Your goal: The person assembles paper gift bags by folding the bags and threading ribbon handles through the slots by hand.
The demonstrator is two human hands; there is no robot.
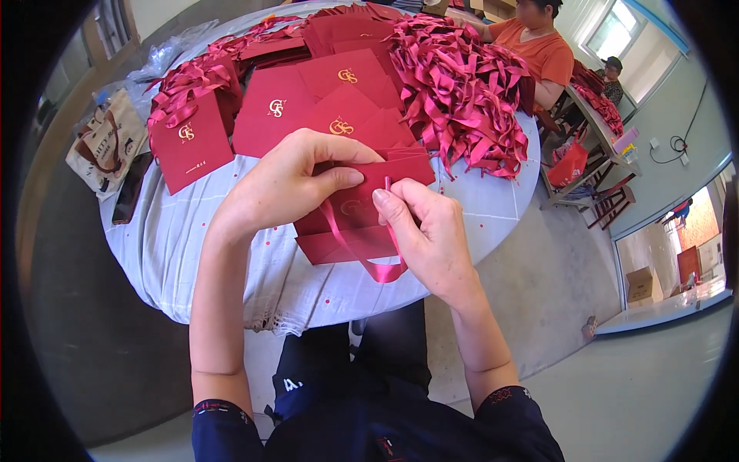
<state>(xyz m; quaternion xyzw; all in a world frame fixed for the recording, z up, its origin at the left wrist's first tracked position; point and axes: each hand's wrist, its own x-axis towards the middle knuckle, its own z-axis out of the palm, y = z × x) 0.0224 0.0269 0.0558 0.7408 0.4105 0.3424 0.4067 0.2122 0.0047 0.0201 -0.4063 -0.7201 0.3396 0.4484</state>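
A dark red paper gift bag (346, 242) lies folded flat before me at the table's near edge. My left hand (300, 177) grips its upper edge between thumb and fingers. At the right part of that edge, my right hand (427, 227) pinches one end of a pink-red ribbon (382, 272). The ribbon hangs in a loop across the bag's face, between my two hands. How its ends sit in the bag is hidden by my fingers. Beyond my hands lie more flat red bags (296, 104) with gold lettering.
A large heap of pink-red ribbons (469, 92) covers the table's right side. Finished-looking bags with ribbon handles (192, 146) lean at the left. A phone (132, 189) and a canvas tote (112, 146) sit by the left edge. A person in orange (539, 58) sits across at the right.
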